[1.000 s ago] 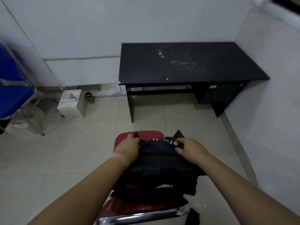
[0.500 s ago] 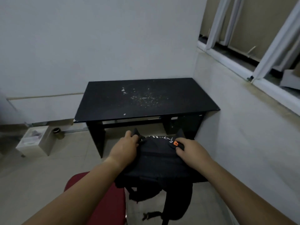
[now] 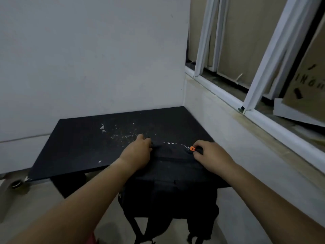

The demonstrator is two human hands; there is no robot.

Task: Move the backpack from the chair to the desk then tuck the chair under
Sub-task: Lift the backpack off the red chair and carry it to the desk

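Note:
The black backpack (image 3: 168, 176) with a small orange tag hangs in both my hands, its top over the front right part of the black desk (image 3: 79, 147) and its straps dangling below the desk's front edge. My left hand (image 3: 137, 152) grips the top left corner of the backpack. My right hand (image 3: 211, 155) grips the top right corner beside the orange tag. Of the red chair (image 3: 91, 241) only a sliver shows at the bottom edge.
The desk stands in a corner, with a white wall behind it and a low wall (image 3: 246, 155) under a window on its right. White flecks dot the desk top. A small dark round object (image 3: 16, 184) sits on the floor at the desk's left corner.
Both hands have lifted the backpack off the red chair and carried it forward over the desk's front edge. The view has moved closer to the desk, and the chair has dropped almost out of sight.

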